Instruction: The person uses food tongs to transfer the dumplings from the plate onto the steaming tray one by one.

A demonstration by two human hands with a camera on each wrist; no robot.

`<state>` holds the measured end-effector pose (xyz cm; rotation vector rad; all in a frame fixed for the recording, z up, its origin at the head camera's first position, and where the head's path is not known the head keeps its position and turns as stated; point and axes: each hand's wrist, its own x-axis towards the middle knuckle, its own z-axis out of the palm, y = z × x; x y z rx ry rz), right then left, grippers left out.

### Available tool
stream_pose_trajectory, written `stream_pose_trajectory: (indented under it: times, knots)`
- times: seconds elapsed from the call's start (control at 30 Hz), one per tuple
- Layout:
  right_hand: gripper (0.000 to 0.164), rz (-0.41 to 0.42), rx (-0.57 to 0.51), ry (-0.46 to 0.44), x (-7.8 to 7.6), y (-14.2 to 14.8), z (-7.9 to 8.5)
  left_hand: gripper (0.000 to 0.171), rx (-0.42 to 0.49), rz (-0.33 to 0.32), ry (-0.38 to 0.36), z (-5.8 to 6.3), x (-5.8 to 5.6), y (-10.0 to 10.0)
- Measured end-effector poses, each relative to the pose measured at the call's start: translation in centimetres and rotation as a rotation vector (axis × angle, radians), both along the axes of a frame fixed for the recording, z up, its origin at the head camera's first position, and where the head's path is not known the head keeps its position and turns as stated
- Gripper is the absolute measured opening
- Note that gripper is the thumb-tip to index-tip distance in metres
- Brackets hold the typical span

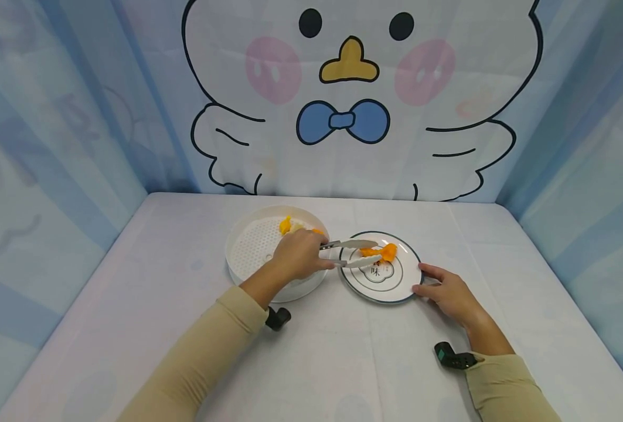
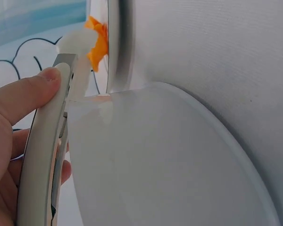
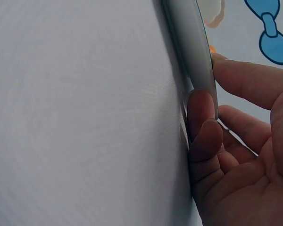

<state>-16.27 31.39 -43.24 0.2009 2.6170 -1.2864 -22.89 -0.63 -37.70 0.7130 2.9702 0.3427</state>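
My left hand (image 1: pixel 302 255) grips a pair of tongs (image 1: pixel 349 244), also seen in the left wrist view with the thumb pressed along one arm. The white tips of the tongs are over the plate, one on each side of some orange pieces (image 1: pixel 389 252); whether they squeeze them I cannot tell. At the right edge of the white, blue-rimmed plate (image 1: pixel 407 276), my right hand (image 1: pixel 450 296) pinches the rim. The right wrist view shows its thumb and fingers on opposite faces of that rim.
Left of the plate stands a round white container (image 1: pixel 242 272) with a perforated inside. Yellow pieces (image 1: pixel 285 225) lie toward its back, partly hidden by my left hand. A white cloth (image 1: pixel 322 363) covers the table, and a printed curtain (image 1: pixel 353 170) hangs behind it.
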Motion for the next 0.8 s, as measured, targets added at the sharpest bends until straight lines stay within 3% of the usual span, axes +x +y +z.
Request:
stream_pose_trajectory:
  times: [0.8]
  knots:
    - [0.076,-0.001,-0.002,-0.004,-0.06,0.0,-0.14,0.049,-0.049,-0.012,-0.02,0.44,0.46,0.66]
